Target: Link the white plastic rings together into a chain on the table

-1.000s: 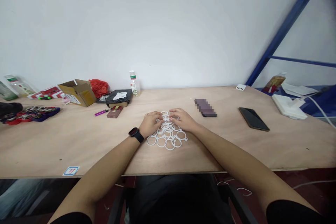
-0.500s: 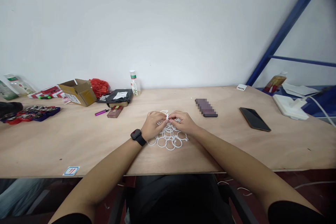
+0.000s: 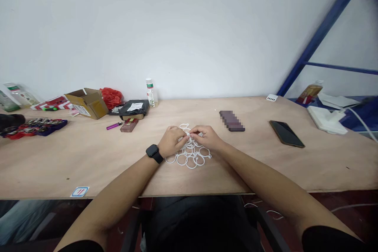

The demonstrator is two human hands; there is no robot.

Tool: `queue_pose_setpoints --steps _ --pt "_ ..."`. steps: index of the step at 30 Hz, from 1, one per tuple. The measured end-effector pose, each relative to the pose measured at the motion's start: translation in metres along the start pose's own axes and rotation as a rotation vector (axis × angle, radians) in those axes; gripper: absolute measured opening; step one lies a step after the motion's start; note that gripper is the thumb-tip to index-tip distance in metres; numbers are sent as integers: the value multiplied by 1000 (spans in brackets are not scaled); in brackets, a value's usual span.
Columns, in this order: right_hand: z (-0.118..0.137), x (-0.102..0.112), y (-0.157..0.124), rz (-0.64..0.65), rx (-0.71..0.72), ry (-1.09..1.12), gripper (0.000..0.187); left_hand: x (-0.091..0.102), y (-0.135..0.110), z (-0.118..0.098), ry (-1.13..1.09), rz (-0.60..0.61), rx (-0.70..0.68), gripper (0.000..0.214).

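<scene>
A pile of white plastic curtain rings (image 3: 191, 162) lies on the table in front of me, each ring with a small knob or eyelet on its rim. Over the far part of this pile, my left hand (image 3: 173, 141) pinches a white ring between thumb and forefinger. My right hand (image 3: 207, 138) meets it from the other side, its thumb and forefinger closed on the same small white piece. The fingers cover most of the held ring. One separate ring (image 3: 184, 126) shows just beyond my fingertips.
On the wooden table (image 3: 118, 165), a dark red box (image 3: 129, 125), purple pen-like stick (image 3: 113, 126), black-wrapped package (image 3: 134, 108), cardboard box (image 3: 87, 103) and bottle (image 3: 151, 92) stand to the left. Rightward lie a blurred-out purple object (image 3: 232, 121), a phone (image 3: 286, 134) and a white power strip (image 3: 326, 120).
The white piece between my fingertips has tipped down and nearer to me, and the ring beyond them shows more fully. Both hands have barely shifted.
</scene>
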State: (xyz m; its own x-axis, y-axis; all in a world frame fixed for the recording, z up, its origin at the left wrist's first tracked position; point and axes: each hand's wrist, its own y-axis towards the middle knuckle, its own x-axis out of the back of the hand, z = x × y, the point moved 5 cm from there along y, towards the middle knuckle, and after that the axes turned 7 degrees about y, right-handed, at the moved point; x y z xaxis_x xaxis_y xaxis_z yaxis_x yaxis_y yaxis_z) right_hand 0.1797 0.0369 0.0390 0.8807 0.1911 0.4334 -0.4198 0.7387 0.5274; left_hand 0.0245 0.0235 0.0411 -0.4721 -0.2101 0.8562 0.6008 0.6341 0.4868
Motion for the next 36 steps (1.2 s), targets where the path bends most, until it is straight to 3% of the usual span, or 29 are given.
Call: queue_pose_setpoints --steps 10,16,21,24,29,36 --pt "-8 -4 -1 32 -179 147 16 -7 0 -1 39 77 -66 39" --pt "-9 -6 0 32 -177 165 17 -4 0 -4 28 56 -81 40" --pt "-6 -4 1 3 -129 160 20 -2 2 3 18 3 28 38" --pt "-7 -3 1 -32 -91 64 25 -4 2 8 -22 -10 78 35" --pt "-22 15 6 -135 -38 -297 23 -11 0 16 -33 13 121 32" --pt "-70 45 13 -158 -172 -519 26 -26 -2 21 77 193 189 50"
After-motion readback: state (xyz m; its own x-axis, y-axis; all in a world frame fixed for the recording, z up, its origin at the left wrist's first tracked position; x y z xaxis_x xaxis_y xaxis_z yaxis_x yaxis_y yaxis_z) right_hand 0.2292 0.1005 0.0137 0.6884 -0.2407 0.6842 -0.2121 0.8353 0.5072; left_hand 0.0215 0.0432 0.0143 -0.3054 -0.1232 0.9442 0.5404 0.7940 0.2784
